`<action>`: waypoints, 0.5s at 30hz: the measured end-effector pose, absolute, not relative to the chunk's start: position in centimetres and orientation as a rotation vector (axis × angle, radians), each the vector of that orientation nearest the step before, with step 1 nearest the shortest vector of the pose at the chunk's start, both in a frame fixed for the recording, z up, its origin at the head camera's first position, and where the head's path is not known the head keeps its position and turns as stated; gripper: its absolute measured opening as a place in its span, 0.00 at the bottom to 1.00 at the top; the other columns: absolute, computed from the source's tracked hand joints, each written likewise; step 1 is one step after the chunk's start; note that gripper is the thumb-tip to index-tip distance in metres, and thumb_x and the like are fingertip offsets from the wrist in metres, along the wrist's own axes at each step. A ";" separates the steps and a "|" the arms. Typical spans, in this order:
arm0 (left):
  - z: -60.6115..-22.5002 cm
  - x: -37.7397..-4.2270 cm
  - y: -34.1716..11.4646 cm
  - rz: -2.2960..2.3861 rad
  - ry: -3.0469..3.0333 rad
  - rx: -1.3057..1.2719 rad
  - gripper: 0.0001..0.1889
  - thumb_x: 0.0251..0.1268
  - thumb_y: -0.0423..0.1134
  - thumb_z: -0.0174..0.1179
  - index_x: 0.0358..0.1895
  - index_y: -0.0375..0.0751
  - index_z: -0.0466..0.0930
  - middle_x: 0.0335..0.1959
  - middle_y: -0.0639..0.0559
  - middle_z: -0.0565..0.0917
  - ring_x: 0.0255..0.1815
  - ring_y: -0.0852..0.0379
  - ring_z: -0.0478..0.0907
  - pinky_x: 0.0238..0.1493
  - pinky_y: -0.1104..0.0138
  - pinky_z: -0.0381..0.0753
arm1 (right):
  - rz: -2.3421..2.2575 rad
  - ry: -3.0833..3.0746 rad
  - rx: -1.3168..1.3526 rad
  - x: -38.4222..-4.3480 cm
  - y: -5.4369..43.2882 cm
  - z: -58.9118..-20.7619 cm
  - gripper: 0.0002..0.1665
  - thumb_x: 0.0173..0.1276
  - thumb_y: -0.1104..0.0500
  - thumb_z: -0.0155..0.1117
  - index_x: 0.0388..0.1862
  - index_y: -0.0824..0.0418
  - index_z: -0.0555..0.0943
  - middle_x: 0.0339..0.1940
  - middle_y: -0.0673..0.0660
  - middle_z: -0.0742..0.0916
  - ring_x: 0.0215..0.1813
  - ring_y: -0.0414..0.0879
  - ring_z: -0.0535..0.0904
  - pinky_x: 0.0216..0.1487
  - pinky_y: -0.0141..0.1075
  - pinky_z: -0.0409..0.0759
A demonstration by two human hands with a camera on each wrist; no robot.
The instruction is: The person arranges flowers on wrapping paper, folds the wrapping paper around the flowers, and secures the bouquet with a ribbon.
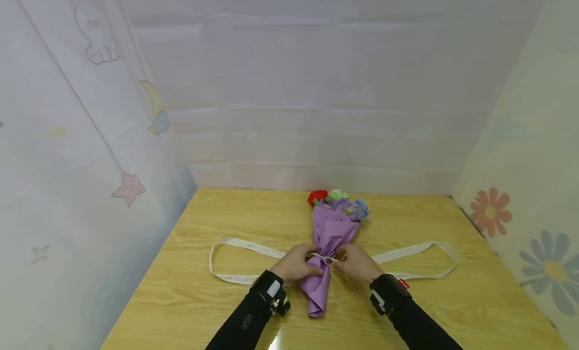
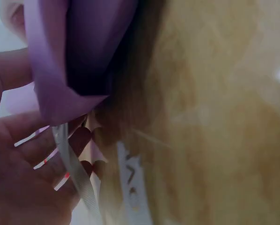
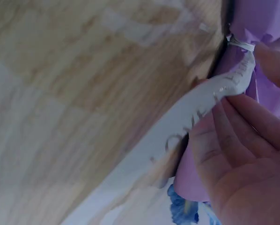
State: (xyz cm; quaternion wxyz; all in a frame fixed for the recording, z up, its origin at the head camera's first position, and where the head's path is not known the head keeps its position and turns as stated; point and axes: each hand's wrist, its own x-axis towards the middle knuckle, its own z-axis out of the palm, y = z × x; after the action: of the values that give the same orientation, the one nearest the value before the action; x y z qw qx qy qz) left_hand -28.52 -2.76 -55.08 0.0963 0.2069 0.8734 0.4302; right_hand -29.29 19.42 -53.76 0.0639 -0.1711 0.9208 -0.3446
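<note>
A bouquet (image 1: 332, 229) in purple wrapping paper lies on the table, its flower heads at the far end. White ribbon (image 1: 322, 257) is tied round its narrow waist. At the left of that waist my left hand (image 1: 296, 263) grips the wrapped stem end, thumb on the paper; the ribbon (image 2: 72, 164) runs across its fingers in the left wrist view. My right hand (image 1: 357, 263) holds the lettered ribbon (image 3: 196, 105) close beside the tie, fingers beneath the band and thumb near it. The right wrist view also shows the purple wrapping (image 3: 259, 21) at the tie.
Long ribbon loops spread out on both sides, a left loop (image 1: 244, 244) and a right loop (image 1: 445, 247). The wooden table (image 1: 181, 310) meets a pale back curtain (image 1: 316, 149) and printed side curtains. Red, green, purple and blue flowers (image 1: 341, 203) lie near the back edge.
</note>
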 end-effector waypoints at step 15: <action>-54.5 -28.8 -6.3 1.089 2.698 0.529 0.22 0.67 0.48 0.68 0.57 0.37 0.83 0.50 0.45 0.85 0.50 0.50 0.82 0.51 0.59 0.80 | -1.006 2.712 -0.683 -29.9 22.9 -54.2 0.09 0.67 0.60 0.70 0.44 0.63 0.86 0.34 0.51 0.85 0.35 0.44 0.79 0.36 0.40 0.77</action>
State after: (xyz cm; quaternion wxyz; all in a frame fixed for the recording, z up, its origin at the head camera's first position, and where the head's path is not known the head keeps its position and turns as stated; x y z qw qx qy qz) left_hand -28.78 -6.29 -54.45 0.0920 0.1781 0.9085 0.3666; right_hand -29.86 22.87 -54.18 0.0849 -0.2291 0.9092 -0.3372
